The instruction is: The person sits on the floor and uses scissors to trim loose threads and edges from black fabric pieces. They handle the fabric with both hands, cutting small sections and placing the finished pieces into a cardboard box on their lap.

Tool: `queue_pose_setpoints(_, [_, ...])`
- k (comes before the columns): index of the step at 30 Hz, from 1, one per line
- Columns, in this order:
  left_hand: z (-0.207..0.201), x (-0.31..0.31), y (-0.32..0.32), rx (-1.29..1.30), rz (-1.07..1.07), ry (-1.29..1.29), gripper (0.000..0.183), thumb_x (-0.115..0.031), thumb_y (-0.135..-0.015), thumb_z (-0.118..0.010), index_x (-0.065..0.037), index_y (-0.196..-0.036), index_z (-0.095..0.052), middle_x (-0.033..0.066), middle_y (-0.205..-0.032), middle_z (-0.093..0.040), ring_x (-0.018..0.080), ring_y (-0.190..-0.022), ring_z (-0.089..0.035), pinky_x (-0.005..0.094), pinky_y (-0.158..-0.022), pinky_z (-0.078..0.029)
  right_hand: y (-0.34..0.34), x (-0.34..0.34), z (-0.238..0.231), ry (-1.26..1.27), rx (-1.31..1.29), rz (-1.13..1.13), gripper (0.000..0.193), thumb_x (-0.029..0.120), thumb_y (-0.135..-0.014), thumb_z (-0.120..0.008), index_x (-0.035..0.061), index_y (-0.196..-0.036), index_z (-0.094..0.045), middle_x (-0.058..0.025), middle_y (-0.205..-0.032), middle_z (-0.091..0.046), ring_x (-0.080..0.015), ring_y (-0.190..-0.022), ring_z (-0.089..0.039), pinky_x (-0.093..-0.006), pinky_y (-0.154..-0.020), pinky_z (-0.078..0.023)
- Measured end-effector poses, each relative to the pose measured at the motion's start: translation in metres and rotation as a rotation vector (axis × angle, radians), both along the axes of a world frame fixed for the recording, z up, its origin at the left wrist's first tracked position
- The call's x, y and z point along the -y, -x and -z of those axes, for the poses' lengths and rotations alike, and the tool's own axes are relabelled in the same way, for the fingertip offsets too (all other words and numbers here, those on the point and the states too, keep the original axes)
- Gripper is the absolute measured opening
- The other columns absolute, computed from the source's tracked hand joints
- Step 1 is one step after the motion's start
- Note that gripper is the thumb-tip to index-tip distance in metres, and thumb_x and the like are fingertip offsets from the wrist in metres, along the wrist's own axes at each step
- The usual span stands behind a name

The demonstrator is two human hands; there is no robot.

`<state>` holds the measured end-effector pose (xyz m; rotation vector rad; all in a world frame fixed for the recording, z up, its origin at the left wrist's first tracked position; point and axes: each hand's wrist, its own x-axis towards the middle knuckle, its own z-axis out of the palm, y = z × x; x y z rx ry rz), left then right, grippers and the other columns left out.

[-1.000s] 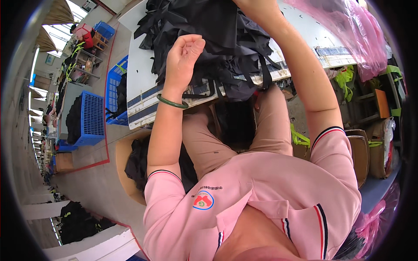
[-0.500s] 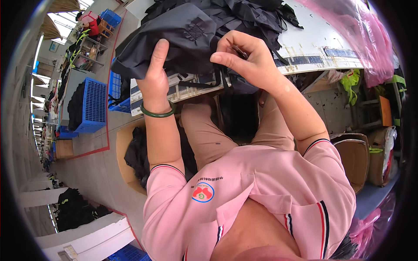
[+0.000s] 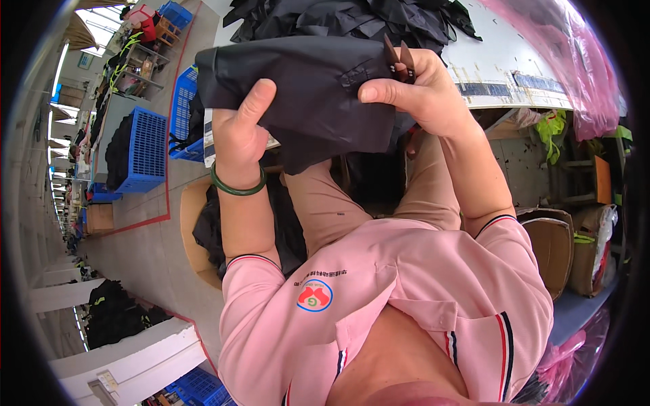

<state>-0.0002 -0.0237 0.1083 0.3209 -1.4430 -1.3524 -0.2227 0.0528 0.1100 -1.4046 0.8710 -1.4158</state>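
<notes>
1. The cloth (image 3: 305, 101) spans both your grips, before the counter (image 3: 501, 57).
2. Your left grip (image 3: 242, 132) pinches its left part, thumb on top.
3. Your right grip (image 3: 428, 93) pinches its right end and holds scissors (image 3: 391, 54), blades apart.
4. Beyond, a black pile (image 3: 338, 20) lies on the counter.

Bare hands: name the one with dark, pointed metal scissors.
The bare right hand; the dark, pointed metal scissors jut from it. The bare left hand visibly holds only smooth black cloth.
</notes>
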Motion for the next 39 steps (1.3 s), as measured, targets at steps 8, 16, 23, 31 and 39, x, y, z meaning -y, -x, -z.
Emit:
queue_pose_setpoints(8, [0.03, 0.036, -0.031, -0.089, -0.048, -0.298, 0.023, -0.017, -0.095, -0.051, 0.002, -0.106, -0.059, 0.0116, -0.101, -0.064, 0.0218, -0.089, -0.062, 0.0334, -0.082, -0.049, 0.014, -0.003, 0.014, -0.003, -0.1, 0.214, 0.022, 0.01, -0.074, -0.077, 0.0053, -0.07, -0.056, 0.0092, -0.062, -0.041, -0.0016, -0.06, -0.035, -0.0207, -0.054, -0.028])
queue_pose_setpoints(16, [-0.023, -0.008, 0.009, 0.371, -0.448, 0.863, 0.042, -0.023, -0.083, -0.067, 0.003, -0.114, -0.054, 0.0149, -0.115, -0.058, 0.0284, -0.111, -0.053, 0.041, -0.101, -0.035, -0.001, 0.004, 0.019, 0.026, -0.032, 0.242, 0.013, 0.005, -0.077, -0.073, 0.0038, -0.074, -0.061, 0.009, -0.062, -0.047, -0.0004, -0.059, -0.037, -0.0193, -0.052, -0.029])
queue_pose_setpoints(23, [-0.004, -0.013, 0.034, 0.528, -0.176, 0.446, 0.039, -0.015, -0.067, -0.083, -0.002, -0.096, -0.059, 0.0056, -0.09, -0.064, 0.0121, -0.082, -0.059, 0.0256, -0.074, -0.046, -0.013, 0.0, 0.022, 0.132, 0.007, 0.271, 0.005, 0.003, -0.078, -0.071, 0.0034, -0.081, -0.066, 0.0032, -0.072, -0.065, -0.0002, -0.062, -0.049, -0.017, -0.056, -0.038])
queue_pose_setpoints(31, [-0.017, -0.007, 0.027, 0.628, -0.033, 0.363, 0.022, 0.0, -0.07, -0.077, 0.001, -0.087, -0.062, 0.0018, -0.081, -0.064, 0.0066, -0.075, -0.057, 0.0204, -0.067, -0.045, -0.004, -0.002, 0.015, 0.239, -0.085, 0.365, 0.033, 0.008, -0.073, -0.077, 0.0046, -0.101, -0.061, 0.0019, -0.093, -0.06, -0.0003, -0.069, -0.045, -0.0162, -0.053, -0.032])
queue_pose_setpoints(39, [-0.031, -0.009, 0.024, 0.796, -0.042, 0.649, 0.022, 0.0, -0.066, -0.077, 0.002, -0.082, -0.063, 0.0043, -0.077, -0.061, 0.0141, -0.073, -0.056, 0.0251, -0.069, -0.043, 0.017, 0.004, -0.011, 0.392, -0.593, 0.173, 0.017, 0.009, -0.076, -0.072, 0.0015, -0.086, -0.061, -0.0032, -0.079, -0.062, -0.0148, -0.068, -0.056, -0.0264, -0.061, -0.043])
